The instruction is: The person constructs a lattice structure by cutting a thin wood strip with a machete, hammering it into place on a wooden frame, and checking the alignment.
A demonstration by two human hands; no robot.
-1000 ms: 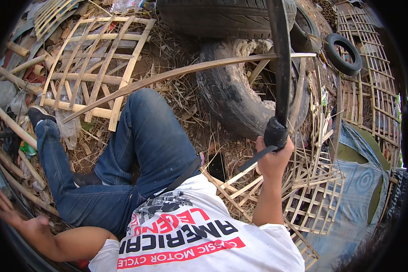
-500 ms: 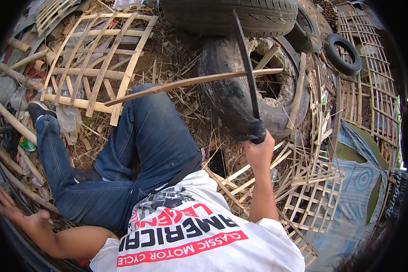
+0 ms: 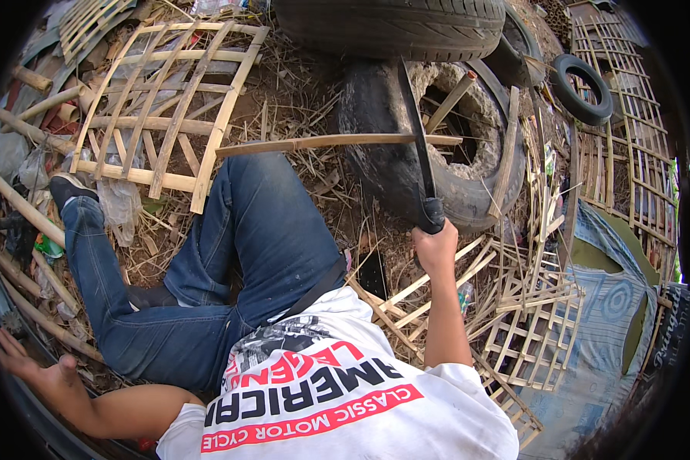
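My right hand (image 3: 435, 249) is closed around the dark-wrapped handle of a machete (image 3: 419, 146), its blade pointing away from me over an old tire (image 3: 387, 180). A split bamboo strip (image 3: 314, 142) crosses the blade partway along and reaches left past my bent knee. Whether the blade is sunk into the strip I cannot tell. At the far left my left hand (image 3: 42, 376) is empty, with fingers spread, near the picture's rim.
A bamboo lattice panel (image 3: 169, 115) lies beyond my legs. Another tire (image 3: 391, 27) rests at the top, a smaller tire (image 3: 583, 90) at the right. Loose bamboo slats and a smaller lattice (image 3: 533, 337) lie right of my arm, by a blue cloth (image 3: 590, 307).
The machete has dropped slightly toward me, its tip lower in the picture. The bamboo strip has turned nearly level, its left end shifting right and away. My left hand has barely moved.
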